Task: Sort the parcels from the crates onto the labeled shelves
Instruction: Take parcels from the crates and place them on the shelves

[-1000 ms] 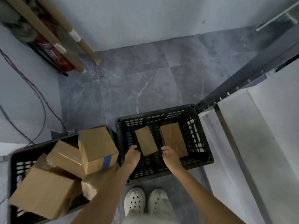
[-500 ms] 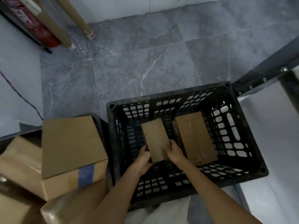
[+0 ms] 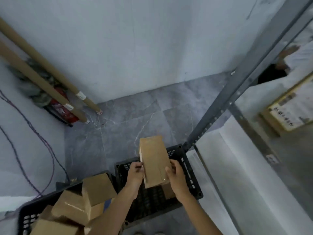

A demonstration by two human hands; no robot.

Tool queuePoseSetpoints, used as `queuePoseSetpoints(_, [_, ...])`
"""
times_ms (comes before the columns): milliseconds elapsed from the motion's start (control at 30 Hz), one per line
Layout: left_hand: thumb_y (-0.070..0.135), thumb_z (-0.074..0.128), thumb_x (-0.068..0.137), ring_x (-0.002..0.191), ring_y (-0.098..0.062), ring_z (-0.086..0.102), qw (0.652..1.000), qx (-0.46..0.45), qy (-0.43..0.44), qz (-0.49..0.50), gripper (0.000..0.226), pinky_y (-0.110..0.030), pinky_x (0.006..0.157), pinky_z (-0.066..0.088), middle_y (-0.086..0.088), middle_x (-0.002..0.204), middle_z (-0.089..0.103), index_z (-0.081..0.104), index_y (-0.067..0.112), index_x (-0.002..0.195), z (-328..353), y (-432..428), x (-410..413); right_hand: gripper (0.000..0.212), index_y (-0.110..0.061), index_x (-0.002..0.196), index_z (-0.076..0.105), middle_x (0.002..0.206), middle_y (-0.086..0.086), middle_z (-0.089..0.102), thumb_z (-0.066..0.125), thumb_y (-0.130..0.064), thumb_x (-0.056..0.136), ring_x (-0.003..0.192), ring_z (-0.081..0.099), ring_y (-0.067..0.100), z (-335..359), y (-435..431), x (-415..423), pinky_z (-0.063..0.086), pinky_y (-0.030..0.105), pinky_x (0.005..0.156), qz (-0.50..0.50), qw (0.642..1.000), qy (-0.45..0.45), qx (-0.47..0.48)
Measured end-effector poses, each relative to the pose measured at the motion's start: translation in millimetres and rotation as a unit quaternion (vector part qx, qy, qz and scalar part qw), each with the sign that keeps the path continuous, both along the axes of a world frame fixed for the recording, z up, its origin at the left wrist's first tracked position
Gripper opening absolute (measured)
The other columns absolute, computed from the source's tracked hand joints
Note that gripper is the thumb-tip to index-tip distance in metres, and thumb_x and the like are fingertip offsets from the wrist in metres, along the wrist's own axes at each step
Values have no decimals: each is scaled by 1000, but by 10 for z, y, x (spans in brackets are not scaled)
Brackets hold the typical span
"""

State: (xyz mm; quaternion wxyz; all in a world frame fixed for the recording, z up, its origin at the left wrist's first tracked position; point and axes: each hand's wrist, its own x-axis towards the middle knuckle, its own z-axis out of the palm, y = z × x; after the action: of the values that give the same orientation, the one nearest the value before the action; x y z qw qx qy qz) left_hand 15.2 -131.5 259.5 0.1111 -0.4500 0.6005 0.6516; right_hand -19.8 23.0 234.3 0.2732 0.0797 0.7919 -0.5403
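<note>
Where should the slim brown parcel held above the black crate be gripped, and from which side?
By its two long edges near the lower end, one hand from each side. The slim parcel is flat and narrow, tilted up above the black crate, so the left hand and right hand can clamp across its width.

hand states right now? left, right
Left hand: fingers grip the small parcel at its left edge.
Right hand: grips the same parcel's right side, over the black crate.
</note>
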Motion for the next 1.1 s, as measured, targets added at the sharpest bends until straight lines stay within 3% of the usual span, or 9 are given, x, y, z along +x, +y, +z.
queuePoseSetpoints(133, [18, 52, 95, 100, -18, 52, 993, -30, 116, -11, 4, -23, 74, 44, -7, 114, 54, 52, 14, 97, 1591, -21, -347, 35, -23, 121, 50, 120, 2, 56, 57, -40, 91, 104, 58, 16, 1605, -25, -310, 53, 43, 91, -67, 991, 35, -110])
queuePoseSetpoints(233, [51, 67, 75, 124, -21, 47, 987, 4, 157, -26, 75, -36, 103, 39, 1, 137, 42, 30, 26, 136, 2619, -94, -479, 26, -25, 123, 47, 112, -2, 55, 49, -22, 97, 99, 57, 13, 2715, -62, -550, 54, 33, 84, -65, 980, 92, -162])
queuePoseSetpoints(300, [60, 69, 62, 122, -22, 51, 982, 31, 183, -46, 95, -47, 105, 39, -1, 138, 48, 26, 29, 140, 3236, -152, -535, 29, -23, 127, 48, 118, 2, 56, 48, -22, 98, 105, 58, 17, 3375, -73, -668, 53, 32, 86, -48, 972, 149, -177])
queuePoseSetpoints(467, [40, 72, 76, 93, -17, 63, 958, -16, 283, -34, 61, -46, 91, 51, -6, 113, 61, 37, 15, 120, 4402, -219, -572, 29, -32, 126, 44, 122, 6, 55, 49, -29, 97, 101, 56, 13, 4586, -92, -639, 50, 32, 89, -32, 946, 259, -192])
queuePoseSetpoints(567, [39, 77, 72, 98, -18, 63, 939, -67, 335, -45, 67, -39, 83, 54, -3, 110, 57, 34, 12, 115, 4841, -177, -530, 45, -31, 124, 36, 121, -8, 49, 58, -47, 88, 106, 52, 10, 5011, -98, -393, 46, 28, 93, -8, 943, 282, -178])
queuePoseSetpoints(733, [32, 78, 74, 95, -15, 63, 902, -108, 410, -83, 56, -28, 72, 51, -5, 108, 58, 38, 11, 107, 5188, -144, -413, 76, -25, 128, 41, 132, 2, 48, 68, -63, 67, 111, 57, 13, 5280, -6, -211, 48, 30, 95, -16, 950, 287, -127])
queuePoseSetpoints(833, [27, 70, 82, 90, -18, 63, 885, -73, 445, -120, 34, -27, 66, 48, -12, 110, 64, 43, 12, 97, 5309, -244, -363, 57, -24, 129, 46, 123, -2, 62, 64, -49, 82, 104, 63, 12, 5441, 96, -100, 50, 29, 89, -10, 953, 264, -149])
queuePoseSetpoints(933, [26, 65, 86, 95, -20, 61, 871, -31, 453, -187, 22, -36, 81, 50, -6, 107, 67, 46, 16, 90, 5477, -363, -304, 42, -21, 127, 50, 114, -1, 69, 59, -38, 89, 104, 65, 17, 5565, 187, 37, 52, 36, 93, -15, 948, 252, -194])
queuePoseSetpoints(1100, [54, 87, 46, 114, -25, 59, 847, 88, 397, -343, 95, -54, 98, 45, -4, 120, 65, 37, 40, 125, 5592, -481, -244, 54, -14, 129, 49, 119, 5, 68, 55, -42, 84, 113, 62, 22, 5711, 334, 267, 52, 34, 94, -3, 938, 247, -244])
